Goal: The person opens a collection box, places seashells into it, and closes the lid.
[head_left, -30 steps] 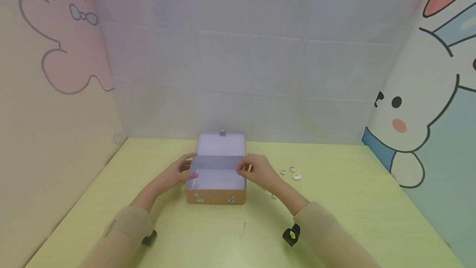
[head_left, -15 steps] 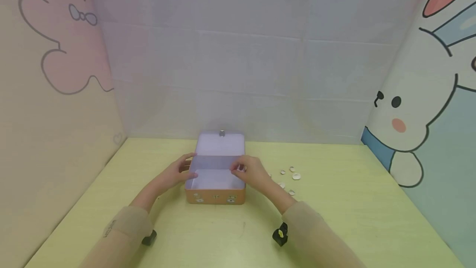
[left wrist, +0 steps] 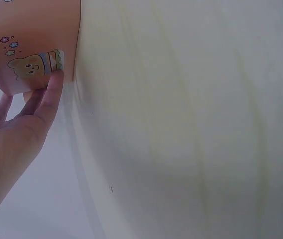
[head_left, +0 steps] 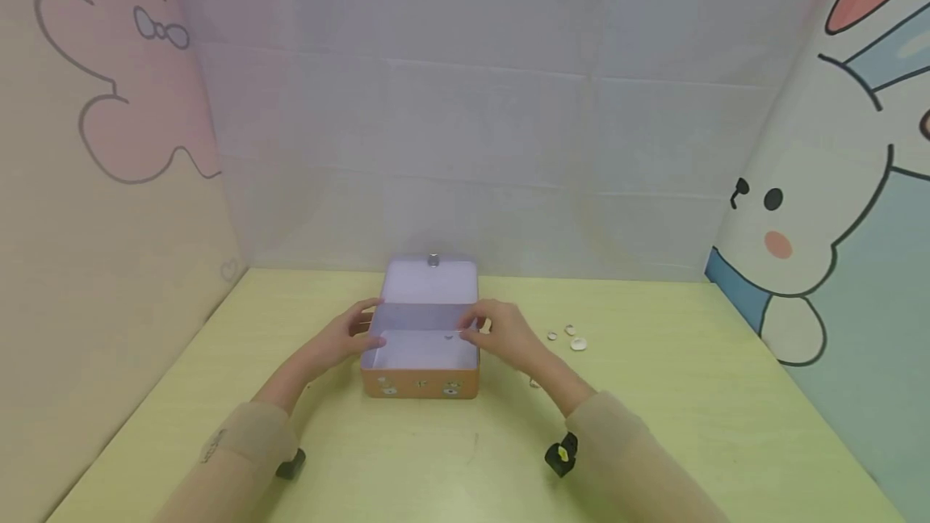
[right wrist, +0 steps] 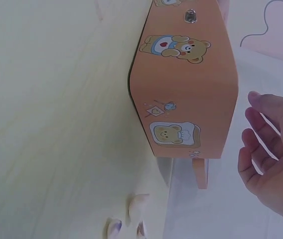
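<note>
An orange tin box [head_left: 421, 382] with bear pictures stands with its lavender lid [head_left: 431, 282] raised behind it. My left hand [head_left: 347, 337] holds the box's left end, thumb over the rim; in the left wrist view its fingertips press the outer wall. My right hand [head_left: 506, 335] hovers over the right rim. In the right wrist view its fingers are loosely bent, apart, with nothing between them. A tiny dark thing [head_left: 448, 336] shows inside the box, just left of the right fingertips, too small to identify.
Several small whitish shells [head_left: 578, 344] lie on the pale yellow table [head_left: 690, 394] right of the box, one partly behind the right forearm. Shells [right wrist: 138, 205] also show beside the box in the right wrist view. Cartoon-printed side walls and a pale back wall enclose the table.
My right hand moved left over the box, then back right as its fingers parted. A tiny dark thing now shows in the box. My left hand has stayed in place.
</note>
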`<action>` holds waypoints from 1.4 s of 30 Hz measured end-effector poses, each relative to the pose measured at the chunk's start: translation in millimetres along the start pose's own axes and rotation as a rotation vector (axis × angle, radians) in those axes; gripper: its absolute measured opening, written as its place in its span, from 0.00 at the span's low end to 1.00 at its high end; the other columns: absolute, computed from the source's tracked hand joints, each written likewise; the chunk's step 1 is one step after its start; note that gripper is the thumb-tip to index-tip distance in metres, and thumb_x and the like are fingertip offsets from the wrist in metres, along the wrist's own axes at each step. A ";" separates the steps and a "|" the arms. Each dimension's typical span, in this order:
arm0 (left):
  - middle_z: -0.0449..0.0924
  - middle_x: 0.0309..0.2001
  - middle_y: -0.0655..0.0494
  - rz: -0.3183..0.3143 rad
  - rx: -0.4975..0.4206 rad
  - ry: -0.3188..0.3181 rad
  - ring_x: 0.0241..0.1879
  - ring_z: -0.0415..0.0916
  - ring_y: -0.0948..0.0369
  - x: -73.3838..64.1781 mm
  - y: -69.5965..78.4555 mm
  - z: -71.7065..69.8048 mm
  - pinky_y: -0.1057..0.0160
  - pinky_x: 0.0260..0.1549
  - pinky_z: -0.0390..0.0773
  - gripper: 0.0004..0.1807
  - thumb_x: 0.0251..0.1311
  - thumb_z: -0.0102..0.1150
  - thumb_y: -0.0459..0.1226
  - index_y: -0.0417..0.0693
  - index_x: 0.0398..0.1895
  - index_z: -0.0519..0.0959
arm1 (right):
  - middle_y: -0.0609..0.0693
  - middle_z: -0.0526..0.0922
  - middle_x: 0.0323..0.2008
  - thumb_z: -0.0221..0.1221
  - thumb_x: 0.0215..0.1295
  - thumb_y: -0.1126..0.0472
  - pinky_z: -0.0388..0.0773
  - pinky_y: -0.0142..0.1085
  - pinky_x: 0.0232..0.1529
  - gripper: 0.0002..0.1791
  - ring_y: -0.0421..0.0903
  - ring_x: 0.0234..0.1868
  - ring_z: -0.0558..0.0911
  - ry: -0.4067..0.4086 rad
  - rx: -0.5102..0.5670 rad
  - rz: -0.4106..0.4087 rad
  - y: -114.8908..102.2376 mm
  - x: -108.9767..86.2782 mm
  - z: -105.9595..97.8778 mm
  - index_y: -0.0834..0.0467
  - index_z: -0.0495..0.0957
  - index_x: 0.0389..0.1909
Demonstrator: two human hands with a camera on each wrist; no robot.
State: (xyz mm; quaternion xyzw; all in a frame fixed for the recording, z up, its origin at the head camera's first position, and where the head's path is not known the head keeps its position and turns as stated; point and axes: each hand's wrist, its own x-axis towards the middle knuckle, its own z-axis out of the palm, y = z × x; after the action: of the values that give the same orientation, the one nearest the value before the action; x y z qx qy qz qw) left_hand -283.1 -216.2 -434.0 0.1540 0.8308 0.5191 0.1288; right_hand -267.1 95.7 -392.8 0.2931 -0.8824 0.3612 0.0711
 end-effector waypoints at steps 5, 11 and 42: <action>0.53 0.70 0.35 -0.006 -0.006 0.000 0.68 0.53 0.39 -1.2 2.1 0.2 0.40 0.62 0.60 0.43 0.58 0.63 0.42 0.52 0.73 0.50 | 0.44 0.84 0.35 0.65 0.57 0.61 0.75 0.32 0.36 0.05 0.47 0.37 0.79 -0.005 -0.037 -0.018 -1.9 -1.2 -12.1 0.54 0.82 0.34; 0.53 0.70 0.36 -0.005 -0.011 -0.002 0.69 0.53 0.39 -1.5 2.5 0.3 0.41 0.63 0.60 0.43 0.59 0.63 0.43 0.52 0.73 0.50 | 0.43 0.84 0.36 0.65 0.57 0.61 0.76 0.35 0.34 0.04 0.48 0.37 0.79 -0.001 -0.031 -0.024 -0.4 -7.9 -28.1 0.54 0.82 0.34; 0.54 0.69 0.35 0.045 0.001 -0.026 0.68 0.54 0.39 0.4 -3.3 0.7 0.41 0.61 0.63 0.39 0.63 0.57 0.36 0.50 0.73 0.49 | 0.44 0.84 0.34 0.65 0.57 0.62 0.74 0.31 0.31 0.06 0.40 0.34 0.77 0.055 -0.075 0.074 48.5 -71.4 -78.3 0.54 0.82 0.36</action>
State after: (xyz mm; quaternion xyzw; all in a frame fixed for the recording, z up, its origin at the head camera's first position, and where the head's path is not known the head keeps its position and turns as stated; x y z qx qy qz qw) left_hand -283.7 -216.8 -437.3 0.1794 0.8255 0.5196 0.1282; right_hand -243.0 209.6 -388.7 0.2473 -0.9032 0.3382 0.0931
